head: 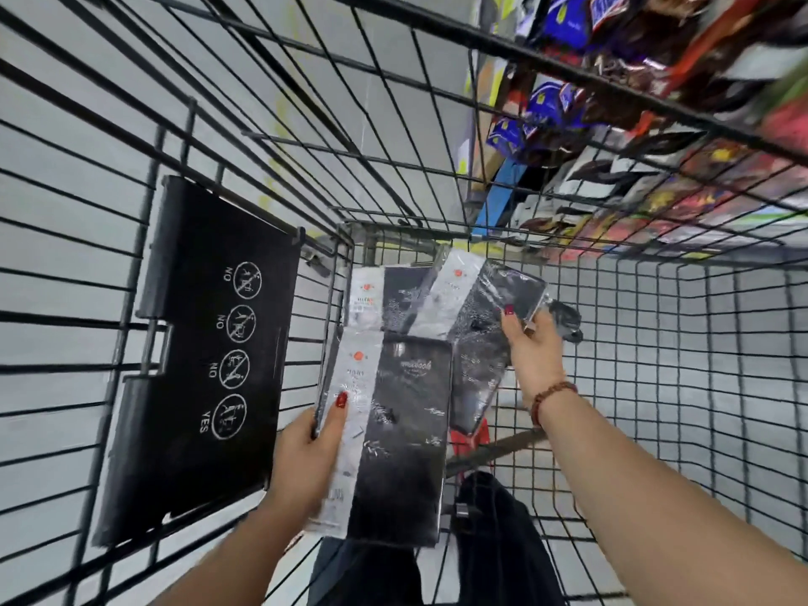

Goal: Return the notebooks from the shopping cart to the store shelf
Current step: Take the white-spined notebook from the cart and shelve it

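Black plastic-wrapped notebook sits gripped in left hand; right hand pinches second wrapped notebook; black cart flap reads NO, YES.

red-polished nails on left hand and right hand, a brown-red beaded bracelet at the right wrist, dark trousers.

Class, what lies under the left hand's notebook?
Past the top edge of the left-hand notebook, a second wrapped notebook shows; the right hand grips a third notebook. Their lower parts are covered.
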A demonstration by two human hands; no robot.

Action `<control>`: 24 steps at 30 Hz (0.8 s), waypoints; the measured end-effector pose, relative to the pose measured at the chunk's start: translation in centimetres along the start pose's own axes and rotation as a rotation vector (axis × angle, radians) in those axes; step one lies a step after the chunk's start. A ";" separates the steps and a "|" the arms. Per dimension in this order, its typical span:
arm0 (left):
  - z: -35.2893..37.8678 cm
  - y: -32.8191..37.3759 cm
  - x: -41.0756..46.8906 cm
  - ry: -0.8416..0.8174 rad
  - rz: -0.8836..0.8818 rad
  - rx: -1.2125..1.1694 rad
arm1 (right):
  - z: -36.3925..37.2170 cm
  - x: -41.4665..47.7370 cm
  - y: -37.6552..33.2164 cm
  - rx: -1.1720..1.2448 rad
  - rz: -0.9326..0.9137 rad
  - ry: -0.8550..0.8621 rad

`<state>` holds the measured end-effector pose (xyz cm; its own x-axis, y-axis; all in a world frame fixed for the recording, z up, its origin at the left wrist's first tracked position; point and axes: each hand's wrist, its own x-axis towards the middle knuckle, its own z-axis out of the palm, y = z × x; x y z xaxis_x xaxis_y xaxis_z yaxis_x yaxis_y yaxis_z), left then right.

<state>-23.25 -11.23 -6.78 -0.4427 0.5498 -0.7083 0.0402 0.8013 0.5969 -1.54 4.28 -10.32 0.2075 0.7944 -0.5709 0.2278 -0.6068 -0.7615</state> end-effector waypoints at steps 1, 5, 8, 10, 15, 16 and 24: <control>0.0 0.4 0.0 0.003 -0.012 0.004 | -1.2 -0.4 -0.4 0.021 -0.024 0.039; -0.1 2.7 -0.8 -0.005 0.052 0.032 | -6.3 -2.6 -2.4 0.126 -0.085 0.170; -0.8 4.8 -2.3 -0.038 0.114 0.015 | -10.4 -5.2 -4.0 0.213 -0.106 0.282; -1.1 6.4 -3.4 -0.041 0.144 0.011 | -13.3 -6.9 -4.5 0.283 -0.105 0.316; 0.4 11.5 -7.6 -0.052 0.221 0.003 | -18.9 -11.6 -6.2 0.505 -0.047 0.407; 1.1 12.7 -8.7 -0.055 0.251 -0.002 | -20.0 -12.1 -6.4 0.533 -0.059 0.437; 8.6 19.6 -16.4 -0.158 0.454 0.109 | -32.0 -16.6 -6.9 0.709 -0.150 0.542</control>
<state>-7.47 -2.49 13.31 -0.2174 0.8714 -0.4398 0.2948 0.4882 0.8215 23.87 -5.63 14.26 0.6833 0.6330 -0.3640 -0.3140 -0.1952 -0.9291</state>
